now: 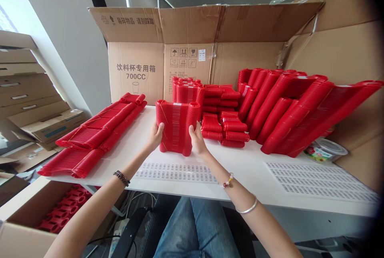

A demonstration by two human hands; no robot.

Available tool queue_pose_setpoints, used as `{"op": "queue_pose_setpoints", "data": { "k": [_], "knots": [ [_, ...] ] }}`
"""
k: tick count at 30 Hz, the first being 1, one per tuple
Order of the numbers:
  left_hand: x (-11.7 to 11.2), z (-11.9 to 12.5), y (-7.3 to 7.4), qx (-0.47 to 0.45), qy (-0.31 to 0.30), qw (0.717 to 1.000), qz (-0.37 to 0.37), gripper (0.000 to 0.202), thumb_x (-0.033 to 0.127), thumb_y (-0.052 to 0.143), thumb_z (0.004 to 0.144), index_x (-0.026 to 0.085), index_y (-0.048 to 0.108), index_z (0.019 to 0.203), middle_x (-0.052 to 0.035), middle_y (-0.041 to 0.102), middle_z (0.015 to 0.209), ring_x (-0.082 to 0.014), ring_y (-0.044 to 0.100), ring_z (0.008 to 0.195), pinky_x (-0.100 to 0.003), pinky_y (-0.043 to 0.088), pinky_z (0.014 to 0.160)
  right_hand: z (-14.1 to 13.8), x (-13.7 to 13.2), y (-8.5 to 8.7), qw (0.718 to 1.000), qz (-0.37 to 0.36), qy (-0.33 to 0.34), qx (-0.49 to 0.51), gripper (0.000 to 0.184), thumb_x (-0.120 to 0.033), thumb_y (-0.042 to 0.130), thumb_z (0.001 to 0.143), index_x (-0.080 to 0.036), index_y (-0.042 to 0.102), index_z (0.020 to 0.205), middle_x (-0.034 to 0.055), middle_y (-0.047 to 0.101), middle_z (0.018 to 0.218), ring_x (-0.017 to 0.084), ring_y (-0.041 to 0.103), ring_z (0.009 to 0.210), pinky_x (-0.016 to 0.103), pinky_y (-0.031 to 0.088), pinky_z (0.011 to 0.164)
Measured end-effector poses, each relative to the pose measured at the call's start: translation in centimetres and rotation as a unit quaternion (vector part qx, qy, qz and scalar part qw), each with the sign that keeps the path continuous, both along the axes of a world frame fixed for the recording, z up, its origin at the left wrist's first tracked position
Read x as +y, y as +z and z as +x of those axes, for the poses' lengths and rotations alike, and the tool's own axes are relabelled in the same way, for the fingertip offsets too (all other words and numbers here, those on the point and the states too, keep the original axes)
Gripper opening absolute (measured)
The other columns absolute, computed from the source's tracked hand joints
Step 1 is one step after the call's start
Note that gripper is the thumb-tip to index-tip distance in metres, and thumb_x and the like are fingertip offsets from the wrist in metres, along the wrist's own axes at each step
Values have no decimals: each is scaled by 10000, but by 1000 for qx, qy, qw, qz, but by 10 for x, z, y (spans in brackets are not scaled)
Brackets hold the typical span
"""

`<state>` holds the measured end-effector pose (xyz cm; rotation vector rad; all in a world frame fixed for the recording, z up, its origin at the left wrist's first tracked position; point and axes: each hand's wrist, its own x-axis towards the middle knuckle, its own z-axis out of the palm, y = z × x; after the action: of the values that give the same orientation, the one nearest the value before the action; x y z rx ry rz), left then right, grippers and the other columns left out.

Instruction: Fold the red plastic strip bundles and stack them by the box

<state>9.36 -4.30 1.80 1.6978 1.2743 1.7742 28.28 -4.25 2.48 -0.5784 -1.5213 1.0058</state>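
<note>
both hands – left hand, right hand – clamp the banded stack of red plastic cup carriers upright on the white table, long red stacks at 9 o'clock.

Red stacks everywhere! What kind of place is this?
Likely a packing or stockroom bench: many bundled red stacks on a white table, big cartons behind marked 700CC, and another box of red parts below.

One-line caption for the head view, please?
At a white table, left hand and right hand clasp a banded red plastic stack upright; more red stacks and cardboard boxes behind.
</note>
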Motion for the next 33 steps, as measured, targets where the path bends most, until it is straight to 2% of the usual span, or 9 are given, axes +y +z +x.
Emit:
{"op": "queue_pose_setpoints", "data": {
  "k": [4, 8, 10, 13, 16, 20, 27, 33],
  "knots": [
    [-4, -8, -12, 23, -51, 998, -36, 655, 715, 456, 836, 197, 528, 1230, -109, 596, 1255, -273, 540, 1188, -408, 430, 1045, 14, -2, -15, 994, -30, -6, -103, 460, -476, 504, 944, -243, 392, 1325, 104, 529, 1339, 216, 529, 1247, 375, 450, 1060],
    [-10, -19, -24, 48, -103, 989, -97, 573, 630, 524, 848, 195, 524, 1221, -115, 587, 1303, -267, 570, 1179, -416, 471, 1023, 29, -3, -29, 975, -66, -15, -210, 381, -288, 592, 898, -211, 439, 1238, 105, 585, 1260, 215, 597, 1131, 393, 509, 955],
    [-13, -24, -26, 60, -124, 982, -131, 539, 591, 572, 831, 198, 532, 1197, -108, 615, 1274, -256, 612, 1120, -417, 513, 973, 32, -2, -32, 966, -65, -26, -248, 315, -222, 623, 873, -193, 490, 1158, 101, 623, 1200, 216, 618, 1081, 406, 510, 942],
    [-14, -32, -24, 76, -135, 971, -180, 521, 546, 673, 755, 185, 569, 1117, -91, 691, 1101, -257, 660, 1016, -435, 556, 900, 34, -2, -29, 957, -61, -48, -280, 283, -187, 670, 845, -179, 536, 1094, 101, 659, 1130, 217, 640, 1022, 393, 532, 888],
    [-13, -38, -19, 93, -127, 964, -215, 476, 468, 776, 655, 181, 611, 997, -63, 717, 946, -261, 681, 934, -451, 571, 864, 35, -3, -21, 951, -65, -53, -297, 293, -175, 712, 818, -170, 566, 1072, 100, 675, 1077, 205, 662, 928, 359, 557, 810],
    [-12, -40, -13, 114, -112, 959, -235, 434, 370, 832, 557, 178, 632, 891, -42, 719, 873, -259, 687, 865, -454, 582, 844, 36, -4, -11, 945, -80, -46, -315, 320, -150, 742, 792, -157, 587, 1072, 98, 680, 1053, 187, 667, 856, 346, 565, 784],
    [-22, -37, -7, 130, -62, 958, -247, 336, 356, 779, 587, 183, 625, 831, -39, 725, 852, -250, 695, 850, -422, 591, 827, 29, 7, -9, 942, -79, -35, -324, 352, -114, 745, 767, -159, 600, 1084, 83, 685, 1043, 173, 660, 840, 327, 554, 778],
    [-25, -48, -5, 147, 6, 958, -245, 316, 361, 760, 586, 197, 620, 817, -37, 736, 827, -257, 696, 810, -400, 574, 769, 10, 25, -6, 946, -73, 6, -316, 348, -87, 723, 759, -172, 610, 1077, 73, 699, 1052, 193, 671, 912, 347, 553, 825]
  ]
}}
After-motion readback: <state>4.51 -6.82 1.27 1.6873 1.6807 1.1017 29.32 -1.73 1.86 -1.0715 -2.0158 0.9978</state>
